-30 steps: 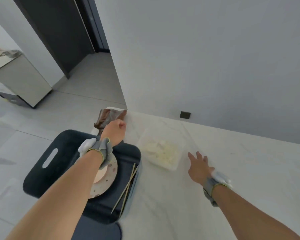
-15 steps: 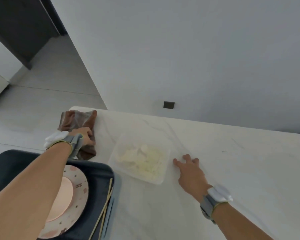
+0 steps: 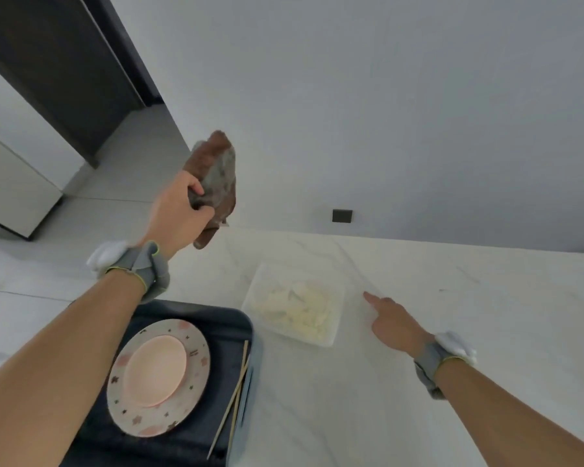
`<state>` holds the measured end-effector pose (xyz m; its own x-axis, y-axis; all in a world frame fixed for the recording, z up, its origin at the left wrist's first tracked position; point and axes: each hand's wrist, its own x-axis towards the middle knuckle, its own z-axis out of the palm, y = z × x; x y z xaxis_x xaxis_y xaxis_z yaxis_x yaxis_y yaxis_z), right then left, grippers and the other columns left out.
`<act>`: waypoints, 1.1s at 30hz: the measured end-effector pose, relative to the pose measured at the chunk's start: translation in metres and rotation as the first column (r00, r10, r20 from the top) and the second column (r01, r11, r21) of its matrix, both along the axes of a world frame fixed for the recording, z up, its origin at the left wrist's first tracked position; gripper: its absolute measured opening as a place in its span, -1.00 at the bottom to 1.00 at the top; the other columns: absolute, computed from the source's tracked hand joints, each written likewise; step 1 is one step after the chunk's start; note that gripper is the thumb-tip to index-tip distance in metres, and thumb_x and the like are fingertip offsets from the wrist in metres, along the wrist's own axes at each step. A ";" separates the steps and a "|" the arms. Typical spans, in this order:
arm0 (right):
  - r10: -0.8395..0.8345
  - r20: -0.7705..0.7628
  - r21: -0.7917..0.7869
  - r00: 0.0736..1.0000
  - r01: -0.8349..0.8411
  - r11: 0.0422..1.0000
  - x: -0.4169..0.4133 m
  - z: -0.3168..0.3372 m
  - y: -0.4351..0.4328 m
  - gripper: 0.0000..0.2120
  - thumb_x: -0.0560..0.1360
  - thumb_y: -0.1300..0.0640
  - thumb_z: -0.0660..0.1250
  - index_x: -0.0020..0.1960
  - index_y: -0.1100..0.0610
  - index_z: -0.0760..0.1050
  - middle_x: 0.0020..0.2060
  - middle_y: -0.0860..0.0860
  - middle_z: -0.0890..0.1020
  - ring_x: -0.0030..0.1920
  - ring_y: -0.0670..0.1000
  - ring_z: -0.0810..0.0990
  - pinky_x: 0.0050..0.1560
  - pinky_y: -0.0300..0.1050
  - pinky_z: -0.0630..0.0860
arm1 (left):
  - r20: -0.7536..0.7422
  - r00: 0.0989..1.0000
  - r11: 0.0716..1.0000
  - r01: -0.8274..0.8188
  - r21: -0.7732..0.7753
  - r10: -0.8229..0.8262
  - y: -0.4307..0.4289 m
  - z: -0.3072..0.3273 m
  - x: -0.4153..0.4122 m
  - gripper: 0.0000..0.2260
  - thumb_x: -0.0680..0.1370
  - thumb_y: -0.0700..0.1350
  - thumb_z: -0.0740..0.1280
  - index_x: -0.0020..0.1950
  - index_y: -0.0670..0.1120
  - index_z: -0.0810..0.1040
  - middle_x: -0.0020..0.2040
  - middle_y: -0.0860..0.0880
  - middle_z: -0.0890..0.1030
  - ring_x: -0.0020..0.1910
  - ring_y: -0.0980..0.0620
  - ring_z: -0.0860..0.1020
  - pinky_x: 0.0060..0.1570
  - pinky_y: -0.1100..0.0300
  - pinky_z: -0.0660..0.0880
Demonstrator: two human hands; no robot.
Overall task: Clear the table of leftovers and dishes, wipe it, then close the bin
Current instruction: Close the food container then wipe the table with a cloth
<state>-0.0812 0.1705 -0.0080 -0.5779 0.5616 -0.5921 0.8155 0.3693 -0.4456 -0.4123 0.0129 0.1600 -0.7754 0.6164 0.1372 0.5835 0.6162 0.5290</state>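
Note:
My left hand (image 3: 179, 214) grips a crumpled brown cloth (image 3: 216, 170) and holds it in the air above the table's far left corner. My right hand (image 3: 393, 323) rests on the white marble table (image 3: 452, 298), index finger stretched out, just right of a clear plastic container (image 3: 295, 306) of pale leftovers. A dark bin (image 3: 223, 332) stands open at the table's left edge. Inside it lie a patterned plate (image 3: 196, 375) with a smaller pink plate (image 3: 157, 369) stacked on it, and chopsticks (image 3: 233, 396) along the bin's right side.
A grey wall with a small dark socket (image 3: 342, 216) runs behind the table. A dark doorway (image 3: 64, 62) and a pale cabinet (image 3: 11, 190) stand on the tiled floor at the left.
My left hand closed on the brown cloth where it lay at the table corner and lifted it into the air. My right hand curled its fingers, leaving the index finger extended.

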 end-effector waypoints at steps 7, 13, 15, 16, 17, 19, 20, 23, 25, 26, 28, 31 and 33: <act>-0.680 -0.598 -0.561 0.425 0.383 0.734 0.057 0.105 -0.025 -0.21 0.38 -0.39 0.19 0.54 -0.13 0.20 0.40 -0.09 0.40 0.34 0.02 0.46 0.25 0.20 0.49 | 0.392 0.815 0.893 0.311 0.325 -0.427 0.021 0.056 0.163 -0.75 0.43 -0.22 0.41 0.05 -0.04 0.47 -0.15 0.07 0.52 -0.26 0.12 0.48 -0.25 0.24 0.49; -0.682 -0.664 -0.588 0.307 0.350 0.730 0.133 0.138 -0.076 -0.54 0.54 -0.26 0.24 0.33 -0.05 0.46 0.21 0.02 0.65 0.20 0.03 0.64 0.21 0.06 0.56 | 0.698 0.361 0.734 0.582 0.349 -0.618 0.021 -0.004 0.315 -0.73 0.46 -0.36 0.33 0.01 -0.03 0.41 -0.09 -0.02 0.56 -0.28 0.09 0.49 -0.28 0.25 0.47; -0.722 -0.639 -0.609 0.265 0.400 0.685 0.162 0.129 -0.094 -0.69 0.57 -0.11 0.28 0.26 -0.02 0.49 0.07 0.01 0.69 0.04 -0.02 0.70 0.00 -0.13 0.62 | 0.734 0.314 0.736 0.574 0.359 -0.603 0.015 -0.026 0.349 -0.72 0.47 -0.39 0.33 0.04 -0.06 0.42 -0.12 0.01 0.57 -0.25 0.11 0.53 -0.25 0.26 0.47; -0.761 -0.610 -0.633 0.220 0.443 0.635 0.182 0.122 -0.101 -0.74 0.59 -0.04 0.29 0.24 0.02 0.50 0.02 0.03 0.70 -0.02 -0.01 0.72 -0.10 -0.15 0.63 | 0.755 0.270 0.723 0.588 0.363 -0.598 0.012 -0.037 0.369 -0.72 0.48 -0.39 0.35 0.07 -0.09 0.44 -0.09 0.00 0.59 -0.22 0.09 0.56 -0.22 0.26 0.49; -0.801 -0.574 -0.655 0.170 0.493 0.573 0.203 0.112 -0.109 -0.76 0.59 0.02 0.32 0.23 0.05 0.52 0.00 0.07 0.71 -0.05 0.03 0.73 -0.15 -0.11 0.64 | 0.774 0.225 0.701 0.617 0.357 -0.591 0.008 -0.048 0.386 -0.72 0.49 -0.38 0.38 0.12 -0.13 0.45 -0.04 -0.03 0.61 -0.18 0.05 0.60 -0.21 0.25 0.52; -0.855 -0.511 -0.666 0.089 0.589 0.459 0.247 0.090 -0.123 -0.78 0.58 0.05 0.35 0.20 0.08 0.57 0.04 0.14 0.71 0.00 0.13 0.72 -0.05 0.06 0.66 | 0.812 0.130 0.639 0.692 0.336 -0.569 0.004 -0.062 0.420 -0.69 0.50 -0.30 0.44 0.20 -0.17 0.48 0.05 -0.10 0.65 -0.13 -0.04 0.66 -0.15 0.20 0.60; -0.878 -0.475 -0.674 0.055 0.619 0.403 0.265 0.079 -0.130 -0.78 0.57 0.05 0.36 0.18 0.07 0.58 0.05 0.15 0.71 0.02 0.18 0.71 0.01 0.17 0.65 | 0.833 0.099 0.622 0.714 0.322 -0.544 0.003 -0.067 0.434 -0.68 0.51 -0.24 0.46 0.23 -0.15 0.49 0.08 -0.13 0.67 -0.10 -0.09 0.69 -0.09 0.14 0.64; -0.896 -0.441 -0.641 -0.055 0.718 0.272 0.304 0.065 -0.141 -0.81 0.56 0.08 0.37 0.17 0.07 0.58 -0.03 0.08 0.74 0.00 0.19 0.70 0.05 0.16 0.63 | 0.863 0.142 0.660 0.707 0.254 -0.485 0.005 -0.087 0.454 -0.71 0.55 -0.03 0.43 0.24 -0.05 0.54 0.10 -0.07 0.70 0.03 -0.10 0.70 0.06 -0.01 0.63; -0.876 -0.473 -0.556 -0.090 0.802 0.217 0.347 0.065 -0.140 -0.82 0.57 0.07 0.36 0.16 0.06 0.57 -0.06 0.04 0.72 -0.02 0.15 0.70 0.02 0.08 0.63 | 0.824 0.309 0.709 0.689 0.150 -0.474 0.012 -0.108 0.470 -0.75 0.59 0.04 0.36 0.23 0.00 0.53 0.15 -0.01 0.66 0.04 -0.04 0.67 0.05 0.01 0.60; -0.867 -0.494 -0.505 -0.066 0.834 0.224 0.361 0.067 -0.138 -0.83 0.57 0.06 0.36 0.14 0.06 0.58 -0.07 0.03 0.72 -0.03 0.14 0.69 -0.03 0.02 0.62 | 0.783 0.422 0.759 0.645 0.094 -0.456 0.009 -0.121 0.465 -0.75 0.61 0.05 0.31 0.26 0.02 0.51 0.21 -0.02 0.62 0.05 -0.03 0.64 0.02 0.02 0.59; -0.841 -0.534 -0.413 -0.082 0.894 0.175 0.406 0.071 -0.130 -0.85 0.59 0.00 0.33 0.06 0.06 0.59 -0.13 0.00 0.69 -0.09 0.08 0.67 -0.15 -0.13 0.56 | 0.633 0.624 0.771 0.633 -0.067 -0.458 0.010 -0.149 0.470 -0.70 0.64 0.06 0.21 0.35 0.03 0.44 0.36 -0.05 0.53 0.20 -0.07 0.56 0.14 0.03 0.50; -0.827 -0.528 -0.375 -0.191 0.927 0.025 0.460 0.073 -0.112 -0.70 0.60 -0.13 0.24 -0.04 0.07 0.59 -0.20 0.01 0.67 -0.22 0.01 0.64 -0.23 -0.18 0.57 | 0.449 0.770 0.733 0.609 -0.304 -0.453 0.003 -0.182 0.480 -0.61 0.67 0.06 0.10 0.47 -0.01 0.35 0.49 -0.06 0.39 0.43 -0.13 0.38 0.39 -0.06 0.33; -0.833 -0.533 -0.274 -0.147 0.962 0.006 0.495 0.063 -0.102 -0.59 0.61 -0.17 0.19 -0.03 0.17 0.57 -0.20 0.05 0.64 -0.21 0.05 0.61 -0.27 -0.18 0.56 | 0.372 0.811 0.719 0.577 -0.387 -0.451 -0.004 -0.199 0.492 -0.59 0.68 0.04 0.05 0.52 -0.02 0.31 0.57 -0.06 0.28 0.52 -0.12 0.28 0.44 -0.07 0.26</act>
